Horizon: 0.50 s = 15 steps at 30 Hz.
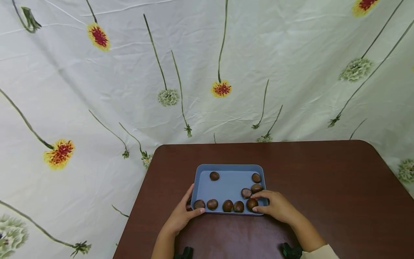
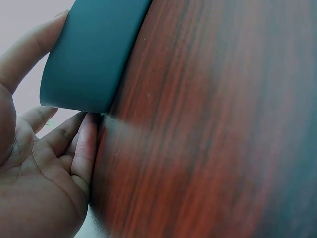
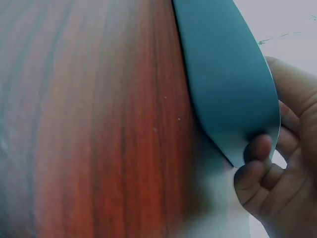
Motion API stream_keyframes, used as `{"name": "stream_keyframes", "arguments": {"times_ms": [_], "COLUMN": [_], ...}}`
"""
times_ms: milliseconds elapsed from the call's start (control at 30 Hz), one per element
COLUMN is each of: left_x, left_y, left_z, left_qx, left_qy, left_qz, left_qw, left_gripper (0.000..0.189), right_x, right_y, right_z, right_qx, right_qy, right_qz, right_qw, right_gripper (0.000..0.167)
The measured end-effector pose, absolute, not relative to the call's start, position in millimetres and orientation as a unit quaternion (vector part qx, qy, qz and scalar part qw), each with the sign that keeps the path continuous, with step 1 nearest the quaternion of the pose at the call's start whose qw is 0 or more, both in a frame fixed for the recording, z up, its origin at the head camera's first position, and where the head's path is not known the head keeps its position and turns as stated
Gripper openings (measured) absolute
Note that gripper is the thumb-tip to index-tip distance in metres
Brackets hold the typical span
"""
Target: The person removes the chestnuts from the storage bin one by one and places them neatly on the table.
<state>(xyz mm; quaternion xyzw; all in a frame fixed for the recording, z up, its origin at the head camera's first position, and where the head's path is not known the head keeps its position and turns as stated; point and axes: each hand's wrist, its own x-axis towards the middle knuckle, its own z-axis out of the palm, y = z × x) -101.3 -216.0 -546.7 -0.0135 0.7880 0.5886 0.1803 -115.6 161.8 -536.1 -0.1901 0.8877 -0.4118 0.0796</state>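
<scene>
A shallow blue tray (image 1: 226, 180) lies on the table, with several brown chestnuts in it. My left hand (image 1: 182, 212) grips the tray's near left corner, thumb at the front rim and fingers along the left side. Close to that thumb sits one chestnut (image 1: 199, 204). At the near right corner my right hand (image 1: 276, 207) reaches over the rim and pinches a chestnut (image 1: 252, 204) between thumb and index finger. In the right wrist view, the other fingers (image 3: 257, 148) curl against the tray's outer wall (image 3: 228, 74), which hides the chestnuts. The left wrist view shows the tray's outer wall (image 2: 96, 54) too.
Other chestnuts stand along the near rim, such as one chestnut (image 1: 228, 205), and by the right side, such as another (image 1: 257, 188). One lone chestnut (image 1: 214, 176) is at the far left. Brown tabletop (image 1: 323, 187) surrounds the tray; a flowered cloth (image 1: 200, 72) hangs behind.
</scene>
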Motion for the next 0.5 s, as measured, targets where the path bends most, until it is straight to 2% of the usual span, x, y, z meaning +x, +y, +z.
{"name": "stream_keyframes", "arguments": {"times_ms": [500], "left_x": [-100.9], "left_y": [-213.5], "left_z": [-545.0], "left_qx": [-0.012], "left_qy": [0.778], "left_qz": [0.600], "left_qw": [0.184], "left_gripper": [0.102], "right_x": [-113.3], "right_y": [172.9], "right_z": [-526.6], "right_qx": [-0.096], "right_qy": [0.876], "right_qz": [-0.472], "right_qw": [-0.009], "right_gripper": [0.038]}}
